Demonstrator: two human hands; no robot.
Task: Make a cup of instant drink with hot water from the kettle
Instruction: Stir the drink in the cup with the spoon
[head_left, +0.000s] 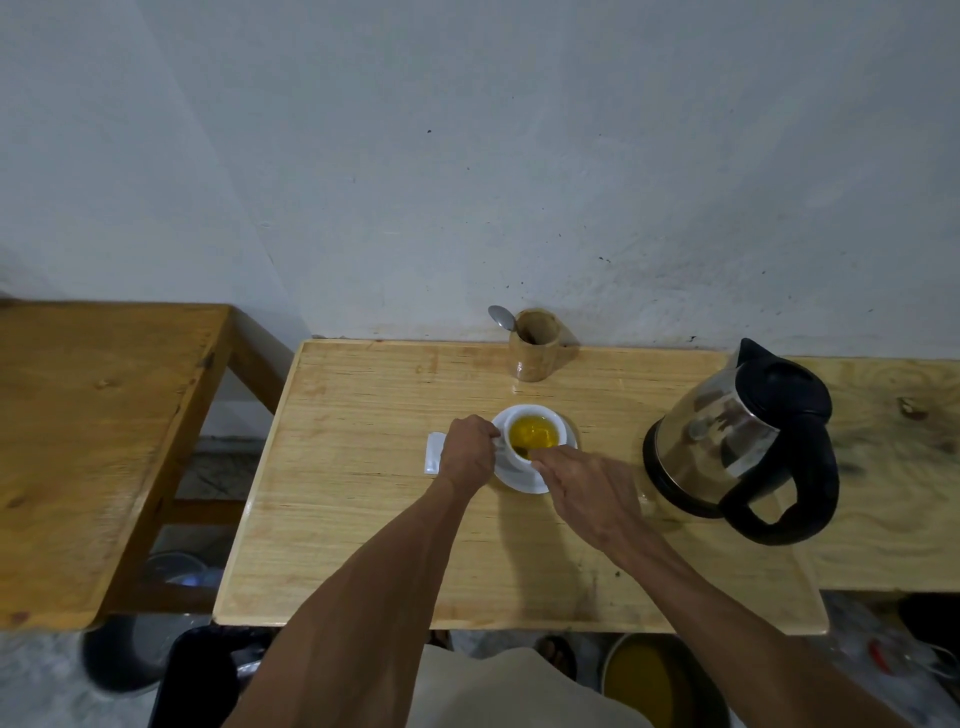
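Note:
A white cup (535, 415) full of yellow liquid stands on a white saucer (519, 478) in the middle of the wooden table (363, 519). My left hand (467, 452) grips the cup's handle on its left side. My right hand (582, 488) is at the cup's near rim, fingers pinched on a thin dark thing that dips into the drink; it looks like a spoon but most of it is hidden. A steel kettle (727, 441) with a black lid and handle stands to the right, apart from both hands.
A white sachet (434, 452) lies flat just left of my left hand. A wooden holder (535, 345) with a metal spoon (501, 317) stands at the table's back edge by the wall. A second wooden table (93, 441) is at the left. Bins sit on the floor below.

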